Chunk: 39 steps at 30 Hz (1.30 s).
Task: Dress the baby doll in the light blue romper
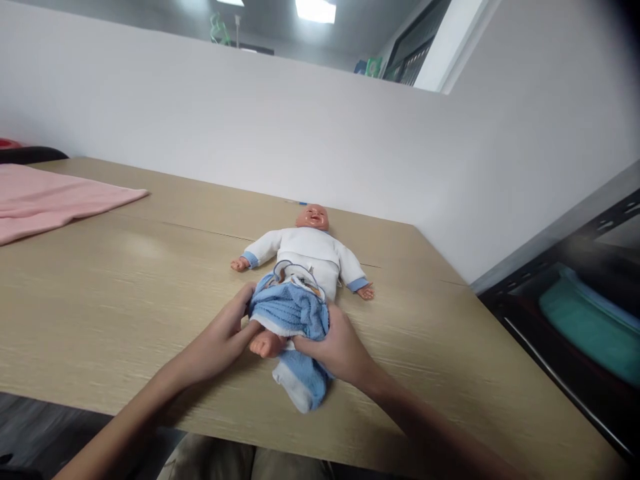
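Observation:
A baby doll [307,250] in a white top with blue cuffs lies on its back on the wooden table [125,280], head away from me. Blue knitted trousers [293,313] are bunched around its hips and legs, and one bare foot sticks out toward me. My left hand [225,337] grips the left side of the trousers beside the doll's leg. My right hand [333,343] is closed on the right side of the trousers. A white-tipped trouser leg hangs toward the table's near edge.
A pink cloth [50,200] lies at the table's far left. A white partition wall [300,127] runs behind the table. To the right stands a dark shelf unit [575,267] holding a teal item [590,327].

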Each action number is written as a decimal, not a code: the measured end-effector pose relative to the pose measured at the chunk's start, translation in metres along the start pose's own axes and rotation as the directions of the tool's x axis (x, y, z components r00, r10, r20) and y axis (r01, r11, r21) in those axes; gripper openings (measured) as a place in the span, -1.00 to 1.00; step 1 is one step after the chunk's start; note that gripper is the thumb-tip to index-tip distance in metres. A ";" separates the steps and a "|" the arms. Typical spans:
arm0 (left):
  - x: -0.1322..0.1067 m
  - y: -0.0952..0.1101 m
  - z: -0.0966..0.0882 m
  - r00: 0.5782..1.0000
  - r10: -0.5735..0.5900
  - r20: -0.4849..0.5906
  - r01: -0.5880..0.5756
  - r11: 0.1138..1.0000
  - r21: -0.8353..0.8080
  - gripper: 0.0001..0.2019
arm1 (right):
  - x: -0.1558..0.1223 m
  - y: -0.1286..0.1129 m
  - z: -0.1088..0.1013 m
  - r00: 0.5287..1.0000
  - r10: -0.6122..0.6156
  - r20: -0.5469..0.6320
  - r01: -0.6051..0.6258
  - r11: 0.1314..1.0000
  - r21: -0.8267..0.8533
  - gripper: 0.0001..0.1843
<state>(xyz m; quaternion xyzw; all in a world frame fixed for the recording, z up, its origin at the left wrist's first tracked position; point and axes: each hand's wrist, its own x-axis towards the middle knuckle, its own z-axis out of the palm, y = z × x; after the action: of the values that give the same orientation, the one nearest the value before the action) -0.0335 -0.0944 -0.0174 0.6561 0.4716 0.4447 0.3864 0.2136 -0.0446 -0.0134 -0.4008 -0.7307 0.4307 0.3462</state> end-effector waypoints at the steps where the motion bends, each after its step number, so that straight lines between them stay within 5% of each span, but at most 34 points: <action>1: 0.004 0.000 -0.002 1.000 0.008 -0.006 -0.008 1.000 0.018 -0.55 | 0.002 -0.001 -0.002 1.000 0.011 0.003 -0.011 1.000 -0.015 -0.44; 5: 0.033 0.000 -0.014 0.995 0.102 -0.006 -0.101 0.990 0.101 -0.64 | 0.019 -0.003 -0.018 0.996 0.008 0.094 -0.006 1.000 -0.028 -0.56; 9: 0.070 -0.007 -0.029 0.974 0.128 0.188 -0.140 0.989 0.049 -0.55 | 0.035 0.008 -0.032 0.984 -0.007 0.176 -0.001 0.999 0.041 -0.32; 13: 0.090 -0.021 -0.039 0.920 0.095 0.381 -0.065 0.994 -0.092 -0.39 | 0.026 0.023 -0.040 0.987 0.007 0.160 -0.029 0.990 0.139 -0.13; 19: 0.094 -0.027 -0.051 0.806 0.080 0.587 0.002 0.990 -0.138 -0.38 | -0.004 0.034 -0.061 0.975 0.037 0.218 -0.097 0.958 0.271 -0.24; 22: 0.099 -0.027 -0.054 0.833 0.030 0.553 0.025 0.996 -0.091 -0.63 | -0.006 0.042 -0.066 0.974 0.107 0.199 -0.178 0.906 0.384 -0.28; 27: 0.105 -0.029 -0.042 0.917 0.029 0.397 0.000 0.997 -0.071 -0.61 | -0.002 0.054 -0.068 0.976 0.162 0.146 -0.214 0.843 0.494 -0.27; 29: 0.104 -0.027 -0.034 0.970 0.075 0.232 -0.080 0.997 0.009 -0.55 | -0.001 0.056 -0.070 0.976 0.174 0.134 -0.216 0.871 0.442 -0.29; 32: 0.106 -0.016 -0.022 0.984 0.158 0.079 -0.171 0.964 0.202 -0.44 | -0.003 0.054 -0.073 0.982 0.135 0.134 -0.161 0.966 0.204 -0.35; 36: 0.121 0.007 -0.007 0.948 0.227 0.225 -0.306 0.848 0.434 -0.34 | -0.006 0.045 -0.072 0.997 0.022 0.078 -0.007 0.983 -0.186 -0.44; 39: 0.137 0.025 0.005 0.893 0.198 0.404 -0.404 0.749 0.525 -0.38 | -0.007 0.045 -0.071 0.995 0.040 0.096 -0.029 0.993 -0.115 -0.44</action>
<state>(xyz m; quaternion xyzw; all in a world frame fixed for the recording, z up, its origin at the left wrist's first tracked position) 0.0001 0.0308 0.0347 0.8756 0.4033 0.2170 0.1538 0.2896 -0.0118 -0.0279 -0.4109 -0.7629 0.4138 0.2792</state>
